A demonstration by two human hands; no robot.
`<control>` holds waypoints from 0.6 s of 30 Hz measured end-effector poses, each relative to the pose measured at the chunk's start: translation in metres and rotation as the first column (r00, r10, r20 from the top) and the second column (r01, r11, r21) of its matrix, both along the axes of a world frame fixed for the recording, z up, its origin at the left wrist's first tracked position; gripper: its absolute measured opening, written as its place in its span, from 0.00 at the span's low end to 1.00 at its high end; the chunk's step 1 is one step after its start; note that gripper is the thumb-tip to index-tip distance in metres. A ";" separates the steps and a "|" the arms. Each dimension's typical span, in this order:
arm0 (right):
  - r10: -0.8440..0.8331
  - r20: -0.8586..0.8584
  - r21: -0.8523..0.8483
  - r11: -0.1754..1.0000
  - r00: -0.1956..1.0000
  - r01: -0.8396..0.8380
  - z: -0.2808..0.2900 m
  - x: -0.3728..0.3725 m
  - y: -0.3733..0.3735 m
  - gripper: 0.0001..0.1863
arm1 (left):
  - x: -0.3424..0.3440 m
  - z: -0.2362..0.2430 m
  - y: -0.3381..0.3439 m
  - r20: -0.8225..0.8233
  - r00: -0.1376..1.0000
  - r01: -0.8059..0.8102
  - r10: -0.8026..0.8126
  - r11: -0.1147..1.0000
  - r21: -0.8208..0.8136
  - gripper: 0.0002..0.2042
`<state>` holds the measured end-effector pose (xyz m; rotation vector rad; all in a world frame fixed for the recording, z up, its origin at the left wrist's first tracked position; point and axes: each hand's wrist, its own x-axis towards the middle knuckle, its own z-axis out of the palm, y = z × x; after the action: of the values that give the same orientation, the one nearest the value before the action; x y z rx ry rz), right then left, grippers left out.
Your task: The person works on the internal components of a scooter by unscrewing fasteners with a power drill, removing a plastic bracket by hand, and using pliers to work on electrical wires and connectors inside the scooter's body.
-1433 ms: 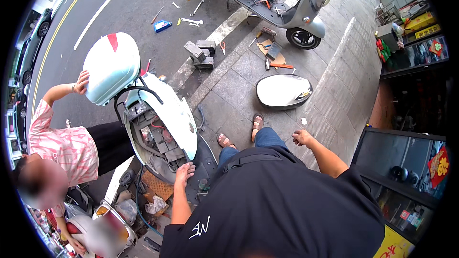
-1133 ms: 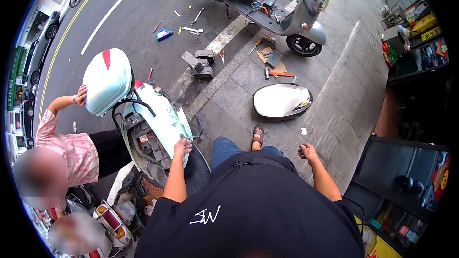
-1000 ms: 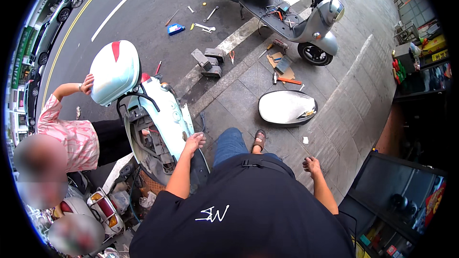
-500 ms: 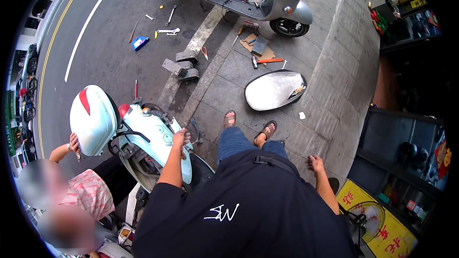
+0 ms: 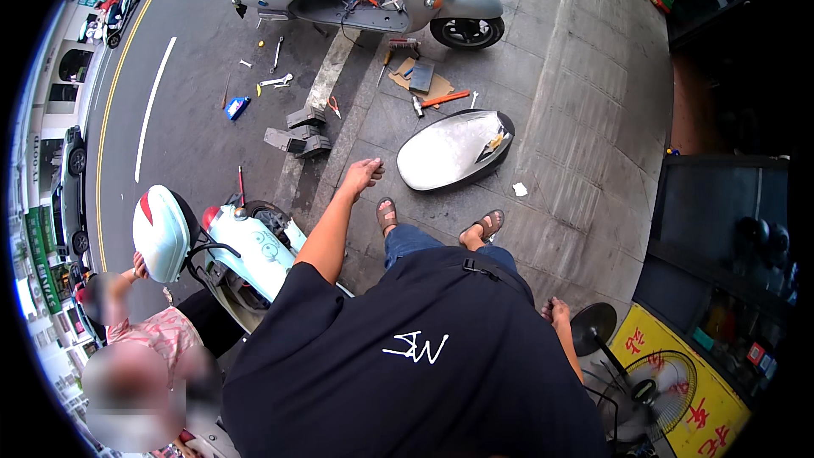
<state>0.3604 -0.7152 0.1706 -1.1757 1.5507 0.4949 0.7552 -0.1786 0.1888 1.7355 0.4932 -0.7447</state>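
My left hand (image 5: 365, 176) is held out over the pavement, its fingers loosely bent and no object visible in it. The nearest thing is a scooter seat (image 5: 454, 153), pale on top with a dark rim and a torn patch, lying just right of that hand. On the other side, my right hand (image 5: 555, 311) hangs low beside my hip, fingers loosely apart and holding nothing I can see. Left of my body stands a pale mint scooter (image 5: 259, 246) with its inner frame exposed. A white top case (image 5: 161, 233) sits behind it, and another person's hand (image 5: 140, 266) touches that case.
A silver scooter (image 5: 407, 13) stands ahead, tools on its footboard. Grey battery blocks (image 5: 301, 134), pliers (image 5: 334, 107), an orange-handled hammer (image 5: 441, 100), wrenches (image 5: 275, 81) and a blue bottle (image 5: 237, 108) lie on the ground. A fan (image 5: 649, 390) stands at the right.
My left hand has left the mint scooter and swung forward and right, toward the loose seat. The view has shifted, while my right hand still hangs at my side.
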 end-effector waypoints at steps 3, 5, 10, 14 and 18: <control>0.023 0.022 -0.017 1.000 0.999 -0.022 -0.009 0.026 -0.046 0.11 | -0.018 0.013 -0.050 -0.016 0.942 0.332 -0.335 0.924 0.190 0.25; 0.008 0.126 -0.049 0.999 0.992 -0.002 -0.022 0.045 -0.086 0.10 | -0.031 0.012 -0.063 -0.035 0.903 0.421 -0.427 0.867 0.266 0.25; -0.001 0.325 -0.106 0.994 0.946 0.038 -0.047 0.102 -0.127 0.12 | -0.034 0.037 -0.053 -0.169 0.931 0.364 -0.323 0.859 0.360 0.22; 0.068 0.335 -0.041 0.997 0.940 -0.057 -0.063 0.138 -0.099 0.11 | -0.010 0.055 -0.046 -0.083 0.996 -0.014 0.036 0.968 0.251 0.19; 0.183 0.302 0.001 0.981 0.936 -0.192 -0.076 0.153 -0.077 0.11 | -0.016 0.076 -0.049 -0.084 0.995 0.071 -0.051 0.963 0.260 0.18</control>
<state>0.5137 -0.7922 0.0947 -1.3167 1.1727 0.4390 0.7395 -0.2274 0.2650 1.9811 0.6161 -0.8213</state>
